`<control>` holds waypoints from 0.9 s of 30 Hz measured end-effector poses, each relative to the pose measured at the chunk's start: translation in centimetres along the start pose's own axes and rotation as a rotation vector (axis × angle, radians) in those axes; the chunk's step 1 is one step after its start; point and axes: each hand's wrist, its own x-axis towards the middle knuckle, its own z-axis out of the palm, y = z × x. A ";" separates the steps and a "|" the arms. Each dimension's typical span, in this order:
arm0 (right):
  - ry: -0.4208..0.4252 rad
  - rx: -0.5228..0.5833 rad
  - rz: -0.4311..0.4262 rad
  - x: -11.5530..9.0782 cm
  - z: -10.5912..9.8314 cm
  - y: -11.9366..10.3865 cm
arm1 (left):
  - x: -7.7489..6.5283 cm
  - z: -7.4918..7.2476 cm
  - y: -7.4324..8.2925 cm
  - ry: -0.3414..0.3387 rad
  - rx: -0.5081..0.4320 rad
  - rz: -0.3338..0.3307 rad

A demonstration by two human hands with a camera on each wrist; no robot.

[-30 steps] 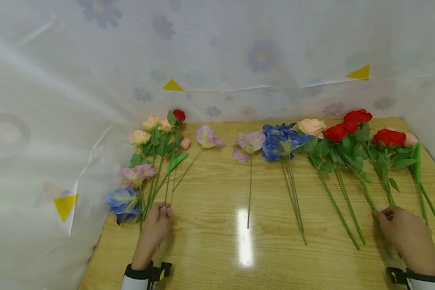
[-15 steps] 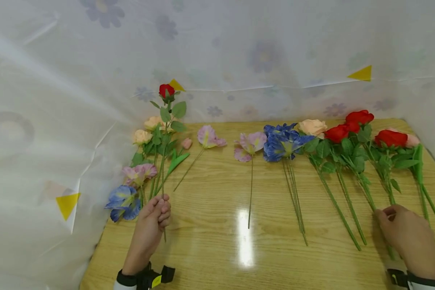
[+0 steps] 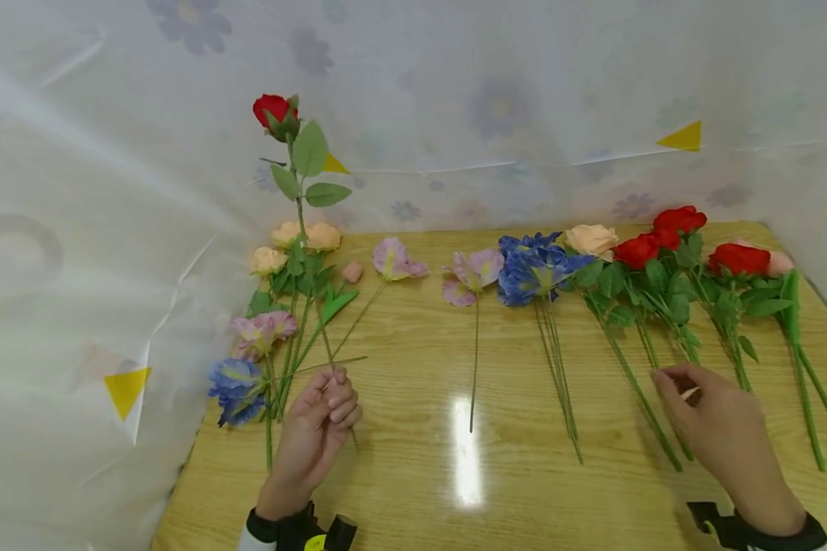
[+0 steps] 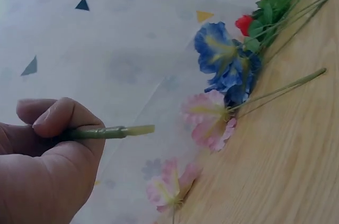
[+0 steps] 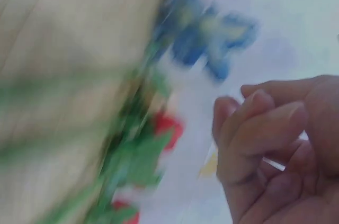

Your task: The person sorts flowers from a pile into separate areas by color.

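Note:
My left hand [image 3: 320, 421] grips the green stem of a single red rose [image 3: 276, 115], held upright over the left bunch with its bloom against the curtain. In the left wrist view, the cut end of the stem [image 4: 111, 133] sticks out past the curled fingers. On the table below lie peach roses [image 3: 269, 260], a pink iris-like flower [image 3: 263, 330] and a blue one [image 3: 237, 386]. My right hand [image 3: 720, 436], fingers bent with nothing between them, hovers above the stems of the red roses [image 3: 737, 260] at the right. Its wrist view is blurred.
Mid-table lie two pink flowers [image 3: 396, 262] and a blue cluster [image 3: 544, 272], stems toward me. A peach rose [image 3: 591, 241] and green tulip-like stems [image 3: 792, 314] lie right. A pale floral curtain [image 3: 413, 92] hangs behind and left of the wooden table [image 3: 413, 490].
My left hand has picked the red rose out of the left bunch and raised it upright, its bloom now leaning left. My right hand has moved left, away from the far-right rose stems.

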 end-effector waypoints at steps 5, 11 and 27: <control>-0.053 0.249 -0.153 -0.1 1.4 -5.3 | 0.7 2.2 -2.2 -0.022 0.255 -0.079; -0.235 0.617 -0.266 -0.6 3.3 -10.3 | 1.9 4.7 -4.9 -0.140 0.445 -0.141; -0.216 0.783 -0.340 -2.2 5.2 -13.6 | 3.0 7.6 -7.9 -0.214 0.964 -0.164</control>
